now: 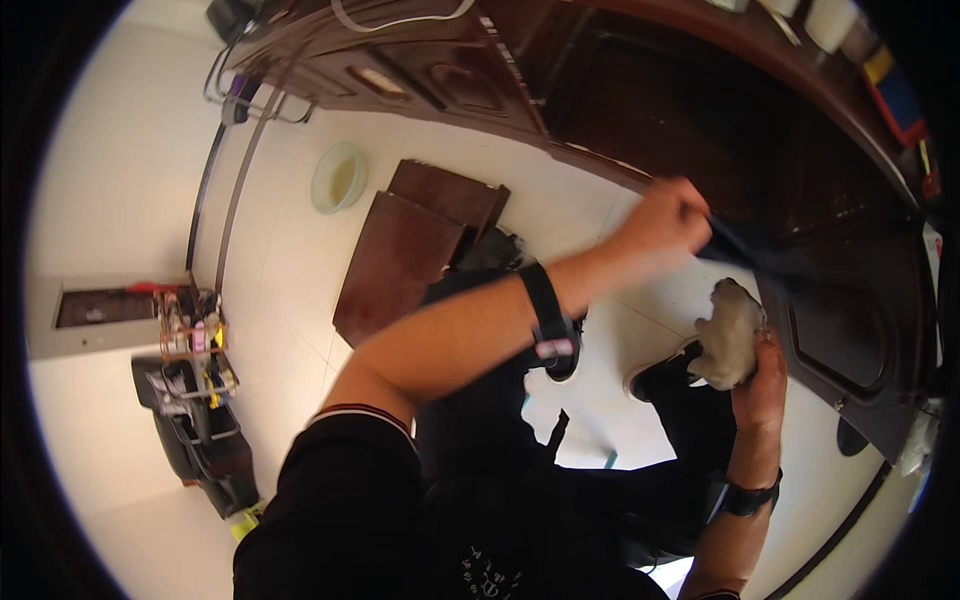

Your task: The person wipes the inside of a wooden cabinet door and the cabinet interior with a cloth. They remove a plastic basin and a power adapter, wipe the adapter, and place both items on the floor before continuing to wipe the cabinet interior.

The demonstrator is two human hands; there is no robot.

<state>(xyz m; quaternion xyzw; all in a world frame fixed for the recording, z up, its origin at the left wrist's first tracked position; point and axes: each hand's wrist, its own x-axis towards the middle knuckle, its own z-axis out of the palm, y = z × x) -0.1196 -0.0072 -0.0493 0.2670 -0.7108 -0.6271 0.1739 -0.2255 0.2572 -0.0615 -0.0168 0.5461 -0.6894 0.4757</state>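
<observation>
My left hand (679,221) is stretched across to the right, in front of the dark wooden cabinet, its fingers closed on a dark cloth (750,251) that is blurred. Below and to the right of it, my right hand (763,379) holds a small pale grey animal figurine (729,334) from its right side and underneath. Cloth and figurine look apart, with the cloth above. Each of my wrists has a black band or watch. The figurine's exact kind is hard to tell.
The dark wooden cabinet (675,97) curves along the top and right, with various items on its top. A low brown wooden stool or step (401,255) and a pale green basin (339,178) of cloudy liquid stand on the floor. Further left are a black chair (202,442) and a rack (191,330).
</observation>
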